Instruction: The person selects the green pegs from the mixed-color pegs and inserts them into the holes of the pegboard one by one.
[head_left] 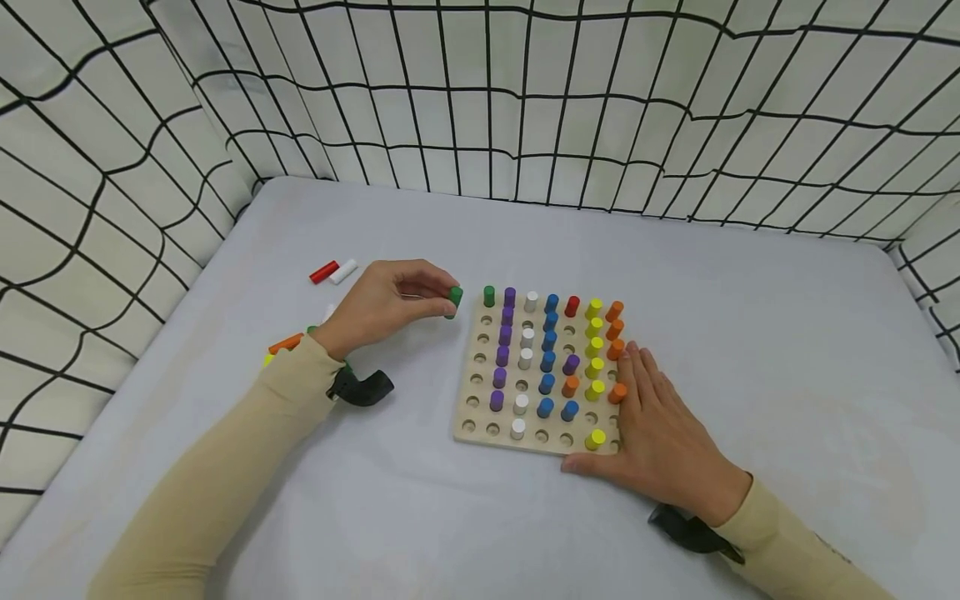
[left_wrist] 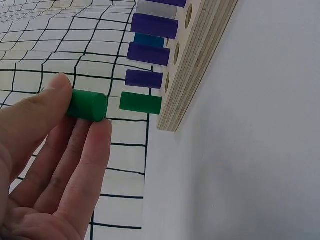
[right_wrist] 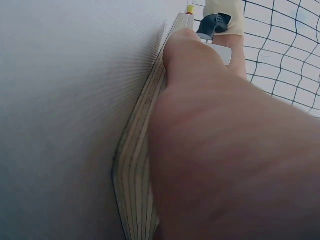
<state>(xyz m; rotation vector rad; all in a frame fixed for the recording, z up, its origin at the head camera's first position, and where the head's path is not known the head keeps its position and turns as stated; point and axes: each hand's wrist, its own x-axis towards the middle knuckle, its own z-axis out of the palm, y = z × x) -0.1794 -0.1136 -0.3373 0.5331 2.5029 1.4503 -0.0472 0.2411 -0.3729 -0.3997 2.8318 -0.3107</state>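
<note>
My left hand (head_left: pixel 390 304) pinches a green peg (head_left: pixel 454 302) between thumb and fingertips, just off the far left corner of a wooden pegboard (head_left: pixel 481 420). In the left wrist view, the held peg (left_wrist: pixel 89 105) is close to another green peg (left_wrist: pixel 141 103) standing in the corner hole, with a gap between them. Purple, white, blue, red, yellow and orange pegs stand in the board's other columns; some holes are bare. My right hand (head_left: pixel 663 437) lies with straight fingers along the board's right side, thumb at its near edge. The right wrist view shows that hand beside the layered board edge (right_wrist: pixel 132 175).
Loose pegs lie left of the board, among them a red peg (head_left: pixel 324 272), a white peg (head_left: pixel 343 271) and an orange peg (head_left: pixel 286 343). The left forearm partly hides others. A black wire grid (head_left: pixel 487 100) borders the white table (head_left: pixel 360 517) at the back and sides.
</note>
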